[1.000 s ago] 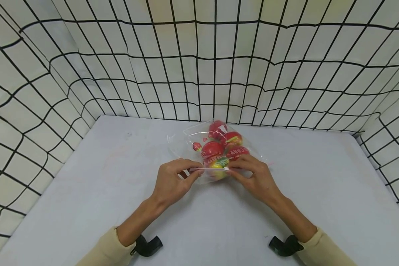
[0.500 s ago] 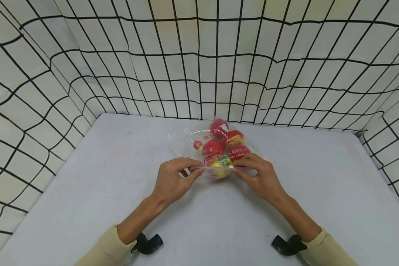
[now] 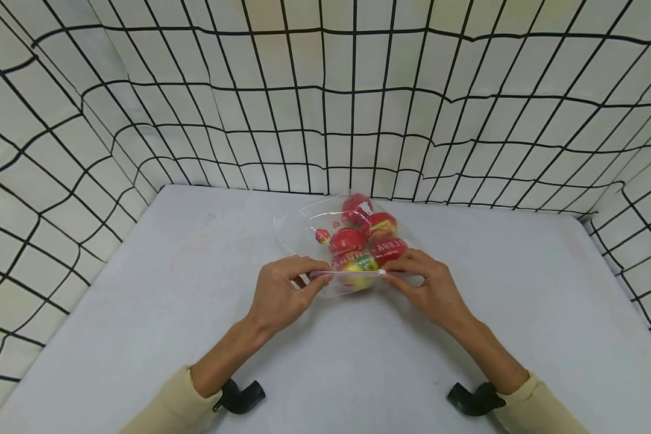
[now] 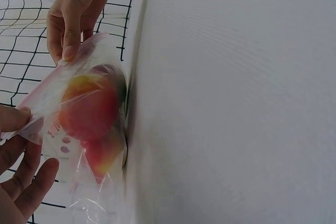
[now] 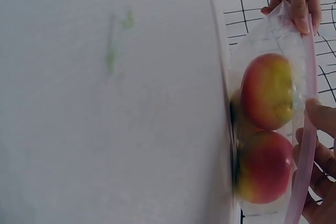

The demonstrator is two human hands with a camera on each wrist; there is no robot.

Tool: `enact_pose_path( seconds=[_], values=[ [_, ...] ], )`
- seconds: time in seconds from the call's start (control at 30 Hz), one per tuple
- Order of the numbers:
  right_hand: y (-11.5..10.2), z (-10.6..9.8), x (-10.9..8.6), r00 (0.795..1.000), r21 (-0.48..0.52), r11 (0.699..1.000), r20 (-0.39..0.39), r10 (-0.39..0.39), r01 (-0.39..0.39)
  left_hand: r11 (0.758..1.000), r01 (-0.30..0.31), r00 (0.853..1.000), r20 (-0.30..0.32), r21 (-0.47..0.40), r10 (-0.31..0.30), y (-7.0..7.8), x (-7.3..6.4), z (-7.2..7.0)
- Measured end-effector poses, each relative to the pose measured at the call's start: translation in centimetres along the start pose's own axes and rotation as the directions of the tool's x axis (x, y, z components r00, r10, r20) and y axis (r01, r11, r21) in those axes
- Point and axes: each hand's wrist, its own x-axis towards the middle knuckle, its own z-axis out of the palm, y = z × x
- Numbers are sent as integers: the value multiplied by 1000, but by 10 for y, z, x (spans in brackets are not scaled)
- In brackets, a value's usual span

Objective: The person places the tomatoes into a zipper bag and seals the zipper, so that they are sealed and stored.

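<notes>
A clear slider zip bag [image 3: 304, 232] with red print lies in the middle of the table, its pink zip strip [image 3: 352, 273] facing me. Several red-and-yellow fruits that look like apples [image 5: 266, 92] are inside. My left hand [image 3: 284, 292] pinches the strip's left end between thumb and index finger; in the left wrist view its other fingers [image 4: 34, 187] are spread beneath. My right hand [image 3: 428, 289] pinches the strip at the small white slider [image 3: 381, 272], right of the fruits. The strip's right end is partly hidden by that hand.
A white cloth covers the table [image 3: 331, 374]. Black netting [image 3: 352, 90] over pale walls rises along the back and both sides. Black curved wrist mounts [image 3: 243, 398] hang at both cuffs, low over the table.
My right hand has slid a little to the right along the strip, and the white slider has moved right with it. My left hand keeps its pinch at the left end.
</notes>
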Motion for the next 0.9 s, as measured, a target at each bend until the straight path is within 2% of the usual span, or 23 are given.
enact_pose_path(
  seconds=[0.33, 0.63, 0.9],
  values=[
    [4, 1, 0, 1000, -6, 1000, 14, 16, -16, 1000, 0, 1000, -12, -3, 0, -2, -2, -1],
    [6, -3, -5, 1000, -10, 1000, -6, -20, 20, 1000, 20, 1000, 1, -2, -20, -2, -3, 1],
    [8, -7, -4, 1000, -28, 1000, -2, 0, 0, 1000, 9, 1000, -1, -1, -9, -4, -2, 1]
  ],
)
